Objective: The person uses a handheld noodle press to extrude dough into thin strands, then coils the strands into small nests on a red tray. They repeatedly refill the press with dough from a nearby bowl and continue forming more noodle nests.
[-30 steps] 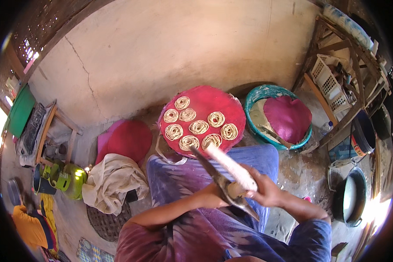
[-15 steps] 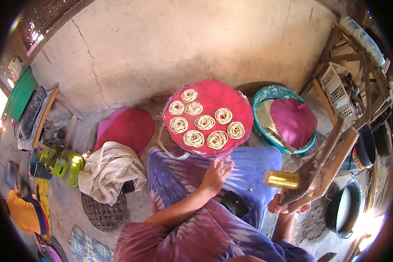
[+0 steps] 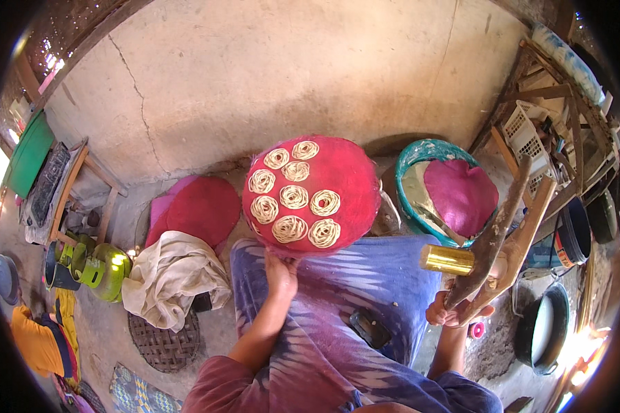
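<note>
In front of me a round red cloth-covered board (image 3: pixel 355 172) carries several pale coiled strands of dough (image 3: pixel 289 228), mostly on its left half. At its near edge my left hand (image 3: pixel 281 277) grips the board from below, its fingertips hidden underneath. My right hand (image 3: pixel 453 311), closed, holds a wooden hand press (image 3: pixel 506 251) by the lower ends of its two long arms. A shiny gold cylinder (image 3: pixel 448 259) sticks out from it to the left, over my lap. A small black object (image 3: pixel 369 328) rests on the blue and purple patterned cloth covering my lap.
A teal tub (image 3: pixel 408 199) holding a pink round cloth (image 3: pixel 461 193) stands right of the board. Red round cloths (image 3: pixel 205 206), a cream cloth (image 3: pixel 176 275) and a woven basket (image 3: pixel 165 344) lie left. A green gas cylinder (image 3: pixel 107 268) and a dark basin (image 3: pixel 543 327) stand further out.
My left hand has moved left and up from above my lap to the board's near edge. The board has turned clockwise with its coils and shifted left. The press has moved slightly right.
</note>
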Tool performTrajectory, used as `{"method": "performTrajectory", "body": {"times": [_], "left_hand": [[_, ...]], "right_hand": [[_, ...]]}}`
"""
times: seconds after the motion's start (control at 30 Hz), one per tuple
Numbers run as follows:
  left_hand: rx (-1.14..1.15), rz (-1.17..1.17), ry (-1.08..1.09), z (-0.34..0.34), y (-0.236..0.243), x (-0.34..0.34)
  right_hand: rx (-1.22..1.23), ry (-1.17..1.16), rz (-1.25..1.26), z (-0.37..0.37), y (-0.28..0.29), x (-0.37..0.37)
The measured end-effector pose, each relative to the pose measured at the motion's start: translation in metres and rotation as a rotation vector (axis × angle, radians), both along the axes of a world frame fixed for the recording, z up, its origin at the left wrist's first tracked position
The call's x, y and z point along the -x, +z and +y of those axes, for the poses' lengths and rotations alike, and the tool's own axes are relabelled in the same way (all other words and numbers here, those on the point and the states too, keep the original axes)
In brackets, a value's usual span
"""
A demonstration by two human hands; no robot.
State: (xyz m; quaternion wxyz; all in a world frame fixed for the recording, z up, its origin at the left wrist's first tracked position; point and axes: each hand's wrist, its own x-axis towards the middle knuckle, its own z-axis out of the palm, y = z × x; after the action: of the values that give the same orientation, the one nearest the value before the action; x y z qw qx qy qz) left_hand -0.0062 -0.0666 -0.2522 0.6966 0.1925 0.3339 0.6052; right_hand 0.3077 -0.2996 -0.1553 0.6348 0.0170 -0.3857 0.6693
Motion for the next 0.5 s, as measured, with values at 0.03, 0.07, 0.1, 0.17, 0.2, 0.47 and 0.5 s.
{"method": "performTrajectory", "body": {"times": [0.03, 0.07, 0.1, 0.17, 0.2, 0.47, 0.5], "left_hand": [[0.036, 0.035, -0.019, 0.012, -0.001, 0.009], [0.038, 0.059, -0.04, 0.024, -0.001, 0.017], [0.029, 0.069, -0.071, 0.036, 0.0, 0.023], [-0.042, 0.076, -0.197, 0.072, 0.004, 0.036], [-0.067, 0.066, -0.264, 0.087, 0.005, 0.041], [-0.318, 1.016, -0.215, 0.182, 0.025, 0.078], [-0.391, 1.229, -0.097, 0.183, 0.039, 0.078]], "right_hand": [[0.002, 0.0, -0.001, 0.002, -0.001, 0.001], [0.004, -0.009, -0.01, 0.002, 0.0, 0.003], [0.014, -0.006, -0.027, 0.003, 0.0, 0.005], [0.057, -0.056, -0.114, 0.003, 0.0, 0.008], [0.073, -0.069, -0.108, 0.003, 0.0, 0.01], [0.225, -0.076, -0.238, -0.007, -0.008, 0.017], [0.269, -0.055, -0.259, -0.009, -0.008, 0.017]]}}
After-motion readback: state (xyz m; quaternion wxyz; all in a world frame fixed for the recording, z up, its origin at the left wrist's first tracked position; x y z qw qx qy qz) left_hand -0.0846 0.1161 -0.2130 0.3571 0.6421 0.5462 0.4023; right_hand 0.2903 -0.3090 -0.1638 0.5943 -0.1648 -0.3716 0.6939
